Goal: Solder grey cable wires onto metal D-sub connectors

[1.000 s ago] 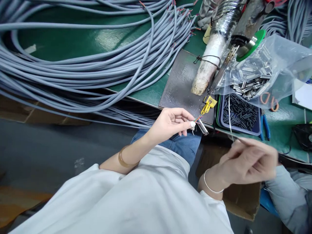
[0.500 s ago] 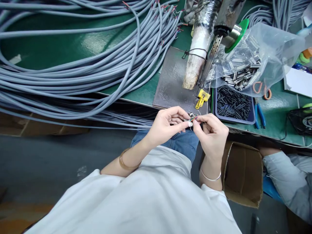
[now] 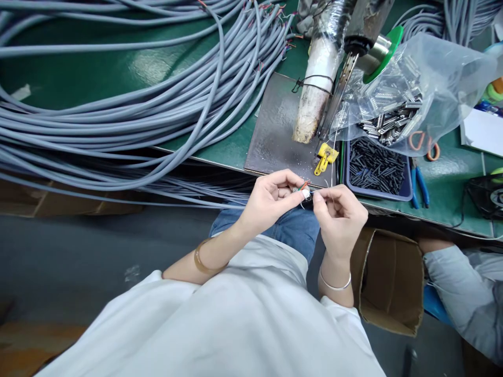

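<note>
My left hand [image 3: 269, 198] is closed in a pinch at the table's front edge, above my lap. Between its thumb and fingers are thin coloured wires [image 3: 304, 185], red and green, with a white one hanging below. A small dark piece by the fingertips is too small to name. Just to the right, my right hand [image 3: 341, 212] is closed, thumb against forefinger, on what looks like a thin wire end. A fine silvery strand [image 3: 335, 157] runs down to the right fingers from above. The fingertips of both hands are slightly apart.
Grey cables [image 3: 188, 112] cover the left. Ahead, a soldering iron [image 3: 340, 94] hangs over a dark plate [image 3: 271, 125] with a yellow clip [image 3: 326, 158]. Rightward are a tray of black sleeves [image 3: 377, 167], a connector bag [image 3: 412, 99], pliers [image 3: 420, 186], a carton [image 3: 389, 277] and a co-worker's sleeve [image 3: 459, 293].
My right fingertips have drawn slightly away from the left ones. The red and green wires, earlier stretched between both hands, now stick up at the left fingertips.
</note>
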Tool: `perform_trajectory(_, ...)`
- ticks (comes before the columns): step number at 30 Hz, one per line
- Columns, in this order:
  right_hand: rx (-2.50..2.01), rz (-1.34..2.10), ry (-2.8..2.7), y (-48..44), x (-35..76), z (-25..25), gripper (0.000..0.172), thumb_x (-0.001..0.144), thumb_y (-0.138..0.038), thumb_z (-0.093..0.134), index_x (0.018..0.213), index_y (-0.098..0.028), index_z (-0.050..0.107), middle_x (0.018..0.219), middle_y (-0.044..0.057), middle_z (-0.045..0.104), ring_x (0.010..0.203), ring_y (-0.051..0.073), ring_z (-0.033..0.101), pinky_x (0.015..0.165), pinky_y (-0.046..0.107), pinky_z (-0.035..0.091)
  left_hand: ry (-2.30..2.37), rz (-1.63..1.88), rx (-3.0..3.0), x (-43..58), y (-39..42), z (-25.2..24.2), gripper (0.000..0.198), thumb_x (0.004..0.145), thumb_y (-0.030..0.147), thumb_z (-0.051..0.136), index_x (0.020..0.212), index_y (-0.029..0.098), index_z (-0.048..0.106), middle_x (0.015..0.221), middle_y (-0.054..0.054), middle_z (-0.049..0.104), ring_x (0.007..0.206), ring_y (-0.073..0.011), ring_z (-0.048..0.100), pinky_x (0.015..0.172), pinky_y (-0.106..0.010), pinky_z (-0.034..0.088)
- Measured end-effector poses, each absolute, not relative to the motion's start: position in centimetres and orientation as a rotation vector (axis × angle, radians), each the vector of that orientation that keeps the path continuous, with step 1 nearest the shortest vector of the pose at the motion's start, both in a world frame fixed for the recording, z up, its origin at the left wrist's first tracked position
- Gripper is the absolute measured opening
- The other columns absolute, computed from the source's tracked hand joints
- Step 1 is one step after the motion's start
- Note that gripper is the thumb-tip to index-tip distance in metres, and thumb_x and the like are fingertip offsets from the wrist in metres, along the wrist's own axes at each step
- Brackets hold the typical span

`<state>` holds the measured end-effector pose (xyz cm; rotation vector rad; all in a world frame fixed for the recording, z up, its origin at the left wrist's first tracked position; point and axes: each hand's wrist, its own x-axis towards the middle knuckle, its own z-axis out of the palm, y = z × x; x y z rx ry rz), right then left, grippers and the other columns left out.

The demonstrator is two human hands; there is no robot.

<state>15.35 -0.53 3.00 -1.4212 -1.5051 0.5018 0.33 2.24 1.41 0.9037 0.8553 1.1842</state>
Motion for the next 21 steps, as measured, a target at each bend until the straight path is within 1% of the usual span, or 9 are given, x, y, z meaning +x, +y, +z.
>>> perform_trajectory(3,-1.392,0.239,-1.566,-0.7,16.0,2.9,0.007,0.091,-0.023,0.067,0.094,-0.025,0.073,0.067,-0.005,0.062,0.049,0.007,0.047,0.047,0.024,0.035,0.854,1.185,0.878,0.2,2.4,1.5,0.027,0.072,0.029,0.086,0.079,0.015,0.065,0.066,0.004,0.062,0.046,-0.0020,0.045,0.043,-0.014,0.037)
perform_trajectory(6,-1.293,0.074,-1.825,-0.5,16.4,2.5,0.025,0.091,-0.018,0.068,0.114,-0.029,0.072,0.074,-0.004,0.070,0.053,0.008,0.055,0.053,0.023,0.042,0.835,1.171,0.865,0.0,2.4,1.6,0.027,0.071,0.026,0.087,0.078,0.015,0.063,0.061,0.006,0.058,0.041,-0.0009,0.040,0.039,-0.014,0.032)
perform_trajectory(7,-1.263,0.037,-1.904,-0.5,16.5,2.3,0.024,0.091,-0.017,0.069,0.113,-0.028,0.072,0.074,-0.004,0.071,0.054,0.007,0.056,0.055,0.023,0.043,0.833,1.161,0.865,0.0,2.4,1.6,0.027,0.070,0.024,0.088,0.078,0.015,0.063,0.060,0.006,0.057,0.041,-0.0010,0.041,0.038,-0.014,0.032)
perform_trajectory(9,-1.239,0.003,-1.971,-0.3,16.3,1.9,0.014,0.091,-0.018,0.069,0.103,-0.025,0.072,0.071,-0.004,0.071,0.053,0.006,0.056,0.056,0.022,0.043,0.834,1.144,0.868,0.0,2.4,1.7,0.028,0.070,0.023,0.088,0.078,0.015,0.063,0.060,0.006,0.057,0.041,-0.0013,0.042,0.037,-0.014,0.032)
perform_trajectory(12,-1.325,0.000,-1.759,-0.3,16.2,1.7,0.002,0.091,-0.022,0.070,0.090,-0.023,0.069,0.068,-0.005,0.066,0.047,0.006,0.053,0.049,0.022,0.040,0.846,1.154,0.877,0.0,2.3,1.7,0.028,0.072,0.027,0.087,0.080,0.015,0.063,0.064,0.004,0.059,0.043,-0.0016,0.043,0.038,-0.014,0.034)
perform_trajectory(14,-1.312,0.046,-1.457,-0.4,16.4,2.1,0.007,0.093,-0.029,0.066,0.090,-0.023,0.066,0.064,-0.006,0.059,0.043,0.007,0.049,0.043,0.023,0.036,0.857,1.181,0.879,-0.1,2.3,1.6,0.029,0.075,0.032,0.085,0.082,0.016,0.062,0.068,0.003,0.062,0.043,-0.0019,0.045,0.038,-0.014,0.035)
perform_trajectory(17,-1.147,0.164,-1.175,-0.5,16.8,2.8,0.013,0.095,-0.036,0.061,0.100,-0.024,0.059,0.056,-0.010,0.047,0.035,0.007,0.040,0.036,0.022,0.030,0.845,1.199,0.866,-0.5,2.6,1.4,0.030,0.078,0.036,0.083,0.085,0.017,0.061,0.071,0.002,0.064,0.043,-0.0028,0.049,0.037,-0.015,0.036)
perform_trajectory(19,-1.169,0.221,-1.185,-0.7,16.8,3.0,0.014,0.095,-0.031,0.061,0.106,-0.024,0.057,0.058,-0.010,0.056,0.033,0.006,0.042,0.034,0.020,0.029,0.821,1.179,0.843,-0.8,2.8,1.4,0.030,0.079,0.037,0.083,0.086,0.018,0.060,0.072,0.002,0.065,0.042,-0.0031,0.050,0.037,-0.016,0.036)
perform_trajectory(21,-1.282,0.238,-1.242,-1.0,16.2,2.6,0.011,0.095,-0.024,0.062,0.105,-0.023,0.058,0.074,-0.004,0.072,0.041,0.007,0.057,0.037,0.019,0.038,0.786,1.156,0.822,-0.9,2.9,1.6,0.030,0.079,0.037,0.083,0.085,0.018,0.060,0.073,0.003,0.065,0.042,-0.0032,0.050,0.036,-0.016,0.035)
